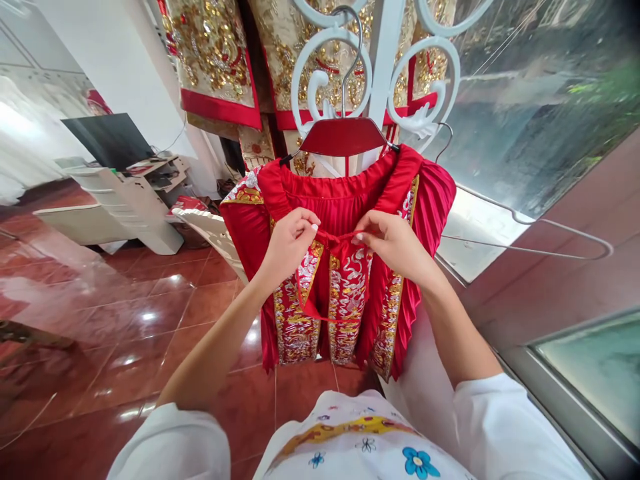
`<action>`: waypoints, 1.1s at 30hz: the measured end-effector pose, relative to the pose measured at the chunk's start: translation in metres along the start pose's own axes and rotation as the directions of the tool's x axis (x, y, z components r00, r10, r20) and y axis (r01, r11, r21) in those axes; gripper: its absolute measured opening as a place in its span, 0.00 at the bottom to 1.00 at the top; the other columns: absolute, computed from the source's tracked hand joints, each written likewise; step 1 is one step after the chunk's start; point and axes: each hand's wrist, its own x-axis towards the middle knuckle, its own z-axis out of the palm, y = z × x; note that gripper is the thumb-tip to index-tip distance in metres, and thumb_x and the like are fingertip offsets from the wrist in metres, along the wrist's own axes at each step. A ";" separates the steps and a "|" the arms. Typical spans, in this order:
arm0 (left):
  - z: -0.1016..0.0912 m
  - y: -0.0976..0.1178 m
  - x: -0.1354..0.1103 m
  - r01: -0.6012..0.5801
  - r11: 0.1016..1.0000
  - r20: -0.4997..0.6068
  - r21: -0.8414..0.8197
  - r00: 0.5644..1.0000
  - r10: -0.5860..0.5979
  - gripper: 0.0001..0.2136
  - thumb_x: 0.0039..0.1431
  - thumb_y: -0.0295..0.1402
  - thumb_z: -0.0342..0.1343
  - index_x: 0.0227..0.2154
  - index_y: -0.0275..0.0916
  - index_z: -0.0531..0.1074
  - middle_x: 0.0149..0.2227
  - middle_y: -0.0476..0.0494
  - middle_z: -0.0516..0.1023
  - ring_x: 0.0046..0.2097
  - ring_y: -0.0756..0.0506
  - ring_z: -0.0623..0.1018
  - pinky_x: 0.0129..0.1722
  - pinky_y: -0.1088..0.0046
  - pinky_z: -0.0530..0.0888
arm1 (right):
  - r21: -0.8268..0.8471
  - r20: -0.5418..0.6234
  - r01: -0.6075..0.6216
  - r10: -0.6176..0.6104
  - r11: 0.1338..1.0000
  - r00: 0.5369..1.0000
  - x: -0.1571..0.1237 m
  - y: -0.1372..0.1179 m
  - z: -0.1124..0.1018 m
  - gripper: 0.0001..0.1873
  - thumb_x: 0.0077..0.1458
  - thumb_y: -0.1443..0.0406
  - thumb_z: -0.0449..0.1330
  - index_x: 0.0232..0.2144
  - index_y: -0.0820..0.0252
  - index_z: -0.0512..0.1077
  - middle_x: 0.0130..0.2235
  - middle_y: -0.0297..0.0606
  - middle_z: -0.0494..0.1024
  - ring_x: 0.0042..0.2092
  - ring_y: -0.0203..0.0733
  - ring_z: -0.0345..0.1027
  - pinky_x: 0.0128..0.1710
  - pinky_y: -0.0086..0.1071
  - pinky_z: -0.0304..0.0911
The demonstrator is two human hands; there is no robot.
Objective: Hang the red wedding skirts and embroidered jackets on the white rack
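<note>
Red cord (334,241) runs between two pinching hands, in front of a pleated red garment (345,287) on a hanger (345,138). It looks knotted or looped at its middle, but red on red makes that hard to make out. Fingers hide both gripped stretches, and the forearms and wrists cover parts of the garment's sides. The left hand (291,243), towards nine o'clock of the knot, has thumb and forefinger clamped on the cord; the right hand (393,241), towards three, pinches it likewise. The cord's middle lies between the two grips, just below the gathered waistband (333,187), and a loose curve sags to six o'clock over silver-and-gold embroidered panels (300,333).

At twelve o'clock stands white scrollwork (383,60), with gold-sequined garments (215,53) behind it, cut off by the upper edge. A wire hanger (611,249) juts out at three; a window (520,100) at two shows a blurred view. At ten is a dark monitor (107,140); at six, a flower-patterned shirt (350,460) is cropped by the lower edge.
</note>
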 end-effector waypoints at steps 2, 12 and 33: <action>0.001 0.013 0.004 0.066 0.987 0.022 -0.144 0.998 -0.063 0.04 0.51 0.26 0.55 0.30 0.37 0.65 0.19 0.56 0.60 0.18 0.57 0.56 0.16 0.80 0.53 | 0.160 0.069 -0.138 0.128 0.977 0.989 0.003 -0.012 0.002 0.07 0.52 0.74 0.50 0.25 0.62 0.64 0.19 0.28 0.65 0.19 0.28 0.54 0.20 0.25 0.50; -0.042 0.101 0.042 -0.098 0.931 0.038 -0.351 0.992 0.119 0.11 0.48 0.18 0.56 0.27 0.38 0.60 0.18 0.58 0.54 0.17 0.60 0.51 0.14 0.85 0.46 | -0.203 -0.201 0.183 -0.224 0.962 0.954 0.011 -0.068 -0.074 0.14 0.53 0.60 0.60 0.21 0.64 0.69 0.17 0.26 0.52 0.21 0.25 0.43 0.20 0.25 0.40; -0.018 0.021 0.038 -0.218 0.804 -0.328 0.553 0.830 0.451 0.06 0.56 0.31 0.53 0.30 0.38 0.73 0.35 0.43 0.72 0.39 0.46 0.70 0.40 0.69 0.68 | 0.195 0.174 0.091 -0.126 0.977 0.977 0.047 -0.018 -0.034 0.19 0.53 0.58 0.55 0.44 0.60 0.74 0.23 0.32 0.75 0.16 0.25 0.48 0.15 0.25 0.45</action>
